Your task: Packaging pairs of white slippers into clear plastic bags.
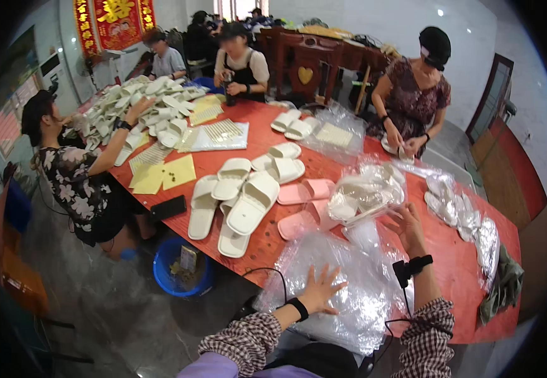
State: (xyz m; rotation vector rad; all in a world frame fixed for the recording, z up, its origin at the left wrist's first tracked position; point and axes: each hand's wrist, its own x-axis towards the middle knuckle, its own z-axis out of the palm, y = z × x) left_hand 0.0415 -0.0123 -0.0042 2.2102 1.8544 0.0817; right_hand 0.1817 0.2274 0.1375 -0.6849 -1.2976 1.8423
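My left hand point(321, 290) lies with fingers spread on a stack of clear plastic bags point(349, 321) at the table's near edge. My right hand point(405, 228) is at the near edge of a clear plastic bag point(374, 189) with pale slippers inside, its fingers bent on the film; the fingertips are partly lost in the glare. Left of that bag lie pink slippers point(305, 192), partly under the plastic. Several white slippers point(253, 205) are heaped further left.
Bagged slippers point(453, 205) and a dark cloth point(503, 283) lie along the right of the red table point(223, 142). A large slipper pile point(135, 101), yellow sheets point(163, 176) and a black phone point(168, 208) are left. A blue bucket point(182, 268) stands below. Other people work around the table.
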